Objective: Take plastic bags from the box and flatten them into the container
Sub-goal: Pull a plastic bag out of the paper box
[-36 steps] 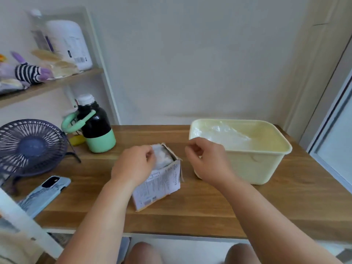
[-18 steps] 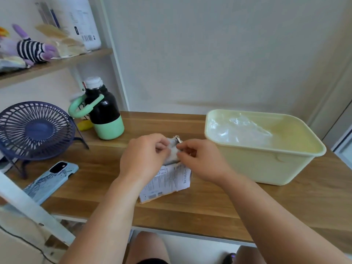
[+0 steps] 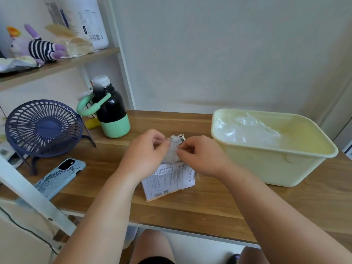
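1. Our left hand (image 3: pixel 144 149) and right hand (image 3: pixel 200 157) both pinch the top of a thin plastic bag (image 3: pixel 173 149) that sticks up out of the small paper box (image 3: pixel 169 180).
2. We should pull it up slowly, so the box does not tip.
3. The pale yellow container (image 3: pixel 276 168) sits just to the right, with clear bags (image 3: pixel 245 128) inside.
4. The bottle (image 3: pixel 112 115), fan (image 3: pixel 42 128) and phone (image 3: pixel 61 178) sit to the left, out of our way.

the box (image 3: pixel 169 181) stands mid-surface (image 3: pixel 209 204), a bag (image 3: pixel 173 149) rising from its top between the left hand (image 3: pixel 144 152) and right hand (image 3: pixel 202 158). the container (image 3: pixel 272 168) sits just right of it, bags (image 3: pixel 245 130) inside; bottle (image 3: pixel 112 113), fan (image 3: pixel 42 128) and phone (image 3: pixel 61 177) lie left, below a shelf (image 3: pixel 80 59).
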`<state>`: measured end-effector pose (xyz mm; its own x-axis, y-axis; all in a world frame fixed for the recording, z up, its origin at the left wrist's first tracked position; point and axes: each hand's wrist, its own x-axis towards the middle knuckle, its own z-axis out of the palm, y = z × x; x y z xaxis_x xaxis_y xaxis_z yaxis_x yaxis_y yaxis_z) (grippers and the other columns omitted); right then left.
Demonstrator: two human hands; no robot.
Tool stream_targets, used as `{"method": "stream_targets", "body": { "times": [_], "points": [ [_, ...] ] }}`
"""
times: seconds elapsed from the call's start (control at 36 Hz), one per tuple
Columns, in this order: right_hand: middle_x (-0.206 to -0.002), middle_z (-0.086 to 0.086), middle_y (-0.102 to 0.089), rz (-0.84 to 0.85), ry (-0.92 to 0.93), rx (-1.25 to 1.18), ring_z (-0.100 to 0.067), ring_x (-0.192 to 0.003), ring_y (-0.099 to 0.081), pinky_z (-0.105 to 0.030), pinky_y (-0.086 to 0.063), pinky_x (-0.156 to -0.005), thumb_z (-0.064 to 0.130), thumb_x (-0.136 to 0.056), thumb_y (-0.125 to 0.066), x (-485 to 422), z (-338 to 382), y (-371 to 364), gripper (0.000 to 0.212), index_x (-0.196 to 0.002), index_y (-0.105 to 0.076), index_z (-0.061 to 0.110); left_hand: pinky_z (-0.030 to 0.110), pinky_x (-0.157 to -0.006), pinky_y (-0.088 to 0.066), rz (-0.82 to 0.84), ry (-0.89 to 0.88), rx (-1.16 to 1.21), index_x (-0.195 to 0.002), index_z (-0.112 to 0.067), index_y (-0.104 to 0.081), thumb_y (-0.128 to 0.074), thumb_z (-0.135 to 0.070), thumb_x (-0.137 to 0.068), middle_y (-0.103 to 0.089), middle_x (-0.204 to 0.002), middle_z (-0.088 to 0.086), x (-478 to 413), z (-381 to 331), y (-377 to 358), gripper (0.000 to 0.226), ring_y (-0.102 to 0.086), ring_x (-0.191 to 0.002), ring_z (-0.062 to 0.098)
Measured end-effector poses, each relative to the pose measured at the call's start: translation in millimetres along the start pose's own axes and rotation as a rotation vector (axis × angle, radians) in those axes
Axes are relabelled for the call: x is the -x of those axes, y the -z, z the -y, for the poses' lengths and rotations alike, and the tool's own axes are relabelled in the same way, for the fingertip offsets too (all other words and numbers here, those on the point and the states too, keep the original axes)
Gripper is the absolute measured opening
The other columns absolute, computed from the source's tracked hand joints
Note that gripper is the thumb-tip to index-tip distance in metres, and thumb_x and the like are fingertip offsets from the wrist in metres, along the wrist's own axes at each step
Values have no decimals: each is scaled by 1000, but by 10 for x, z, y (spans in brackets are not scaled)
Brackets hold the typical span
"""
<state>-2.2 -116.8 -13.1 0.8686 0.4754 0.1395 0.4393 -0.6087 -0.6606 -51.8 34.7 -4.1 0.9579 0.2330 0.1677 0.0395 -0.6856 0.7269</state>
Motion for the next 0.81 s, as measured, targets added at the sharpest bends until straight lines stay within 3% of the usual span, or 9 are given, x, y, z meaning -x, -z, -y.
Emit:
{"method": "stream_targets", "body": {
  "times": [0.11,0.17,0.22,0.31,0.42,0.47,0.61,0.72,0.81],
  "points": [
    [-53,9,-45,86,2,14,-8,-47,-40,-21,-30,-48,49,-82,-65,26,55,11,31,-60,-53,31,33,-84,-55,103,-7,-63,-110,-32,-54,-47,-17,-100,-65,-105,-13,30,4,28,19,-63,-92,5],
    [-50,6,-43,79,5,4,-11,-46,-37,-23,-29,-48,46,-86,-63,28,47,-11,38,-54,-51,29,31,-86,-54,167,-32,-45,-107,-34,-53,-48,-10,-98,-65,-103,-18,37,21,9,26,-63,-96,4],
    [-51,4,-41,63,3,-47,-11,-46,-34,-23,-29,-48,36,-92,-58,25,22,-19,40,-58,-54,14,27,-87,-54,172,-31,38,-104,-35,-54,-53,-4,-95,-64,-102,-20,42,34,-8,32,-63,-98,1],
    [-55,3,-39,15,-12,-178,-7,-46,-31,-17,-27,-46,30,-95,-55,33,4,28,39,-74,-57,-2,25,-84,-54,140,-39,93,-105,-36,-54,-66,-12,-89,-60,-105,-20,38,48,0,31,-64,-91,-4],
    [-66,5,-57,-33,-29,-393,-7,-60,-49,-20,-39,-62,33,-96,-52,30,28,100,34,-76,-64,8,23,-80,-51,163,-45,-31,-113,-33,-46,-74,-33,-82,-56,-103,-20,29,35,-15,42,-60,-90,-3],
    [-67,12,-61,-47,-33,-544,0,-60,-52,-17,-40,-62,33,-97,-50,32,73,145,33,-73,-63,14,27,-80,-52,128,-54,-115,-112,-32,-45,-74,-40,-82,-56,-99,-19,25,23,-33,43,-59,-89,-2],
    [-82,-7,-64,-160,-70,-872,-16,-66,-51,-24,-46,-58,28,-101,-43,34,130,283,34,-80,-58,7,33,-79,-54,65,-77,-251,-111,-31,-47,-66,-39,-88,-57,-97,-18,17,4,-31,31,-58,-89,2],
    [-74,-5,-64,-300,-95,-1036,-13,-62,-57,-28,-49,-58,28,-102,-40,32,114,389,34,-79,-54,8,31,-78,-53,22,-129,-318,-114,-32,-51,-61,-34,-91,-53,-107,-15,24,-13,-38,25,-55,-94,4],
    [-68,-2,-62,-321,-79,-1091,-15,-64,-57,-32,-52,-62,29,-102,-41,36,115,483,33,-77,-53,11,30,-85,-49,65,-187,-306,-122,-35,-52,-62,-39,-89,-46,-117,-18,43,-77,-63,35,-51,-104,5]
  ]
}}
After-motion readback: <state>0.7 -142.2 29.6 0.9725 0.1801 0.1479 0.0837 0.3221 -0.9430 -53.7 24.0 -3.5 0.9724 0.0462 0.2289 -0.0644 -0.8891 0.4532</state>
